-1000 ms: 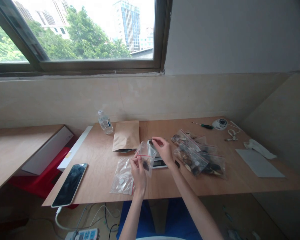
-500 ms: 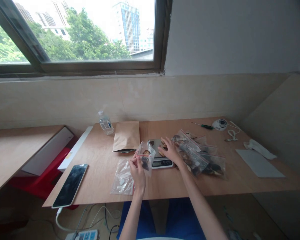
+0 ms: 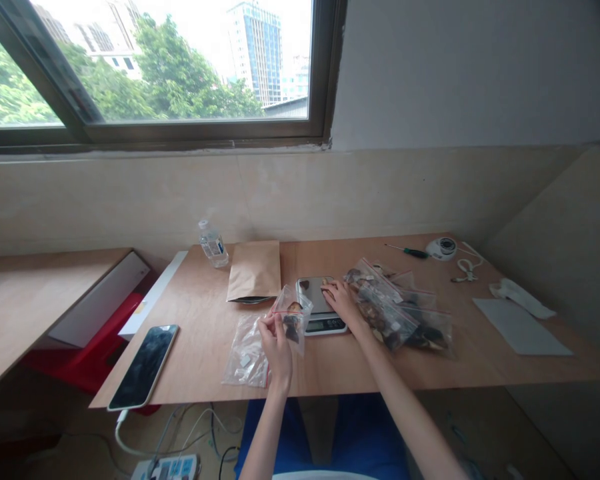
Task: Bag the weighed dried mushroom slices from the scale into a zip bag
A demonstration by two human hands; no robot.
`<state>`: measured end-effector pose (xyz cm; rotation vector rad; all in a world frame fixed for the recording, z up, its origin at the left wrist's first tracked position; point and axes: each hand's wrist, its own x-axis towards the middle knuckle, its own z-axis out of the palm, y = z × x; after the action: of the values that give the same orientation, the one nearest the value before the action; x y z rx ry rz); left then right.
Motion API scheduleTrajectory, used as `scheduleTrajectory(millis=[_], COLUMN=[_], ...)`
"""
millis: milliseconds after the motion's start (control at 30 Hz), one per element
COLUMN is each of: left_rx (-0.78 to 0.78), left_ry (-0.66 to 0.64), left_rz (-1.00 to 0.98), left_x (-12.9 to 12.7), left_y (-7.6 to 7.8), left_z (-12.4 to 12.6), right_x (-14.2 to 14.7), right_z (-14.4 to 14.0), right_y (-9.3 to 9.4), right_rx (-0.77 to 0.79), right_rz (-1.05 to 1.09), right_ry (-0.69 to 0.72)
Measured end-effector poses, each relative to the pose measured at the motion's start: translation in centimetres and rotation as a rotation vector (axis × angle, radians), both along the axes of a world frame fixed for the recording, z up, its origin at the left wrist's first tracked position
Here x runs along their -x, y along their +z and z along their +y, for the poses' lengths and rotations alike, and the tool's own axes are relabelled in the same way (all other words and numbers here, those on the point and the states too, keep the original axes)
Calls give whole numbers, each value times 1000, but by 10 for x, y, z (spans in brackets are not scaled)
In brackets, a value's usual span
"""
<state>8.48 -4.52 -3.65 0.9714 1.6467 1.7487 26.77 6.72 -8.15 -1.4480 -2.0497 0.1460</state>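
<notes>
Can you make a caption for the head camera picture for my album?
Left hand holding a clear bag, right hand over a digital scale.

At the upper left of the frame there is a window (image 3: 170,80); at the lower left, a phone (image 3: 143,367); at the right, a screwdriver (image 3: 415,253).

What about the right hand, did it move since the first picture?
Yes. Judged against the scale, the right hand moved right, from over its far left corner toward its right side.
</notes>
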Motion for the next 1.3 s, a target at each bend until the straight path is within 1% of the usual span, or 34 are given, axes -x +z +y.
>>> scheduleTrajectory(millis=[67,200,367,467,567,633,700,733,800,867,900,967,1033,1200,1300], left_rx=[-6,3,1,12,15,3,-10,-14,-21,-30,-34,-39,-42,-43,-19], left_ry=[-2,-9,-27,-42,-54,-65,-78,-82,-85,-84,-85,-91,-95,-101,-89], left_rz=[-6,-1,-3,-16,-39,-50,-52,-51,-49,-44,-44,-53,-74,-88,-88], left_x=[0,0,-1,-2,-4,-6,-7,-7,-8,-9,-9,-9,-10,-12,-12], left_y=[0,1,1,3,4,5,4,4,3,3,3,3,5,6,4], left_z=[-1,-1,0,-1,-1,-1,-1,-1,-1,-1,-2,-2,-3,-5,-5], right_x=[1,6,10,13,19,24,29,31,36,39,41,42,44,56,67], right_z=[1,4,7,7,0,-9,-19,-25,-34,-41,-43,-45,-43,-37,-39], right_y=[4,9,12,21,40,60,83,94,114,126,130,131,126,107,102], right_rx=[17,81,115,155,225,324,471,531,590,601,601,593,563,453,401], right_rz=[80,328,486,598,683,752,824,831,791,723,696,653,625,621,609], right_ry=[18,18,-60,-102,-79,6,131,178,247,304,328,355,348,236,234])
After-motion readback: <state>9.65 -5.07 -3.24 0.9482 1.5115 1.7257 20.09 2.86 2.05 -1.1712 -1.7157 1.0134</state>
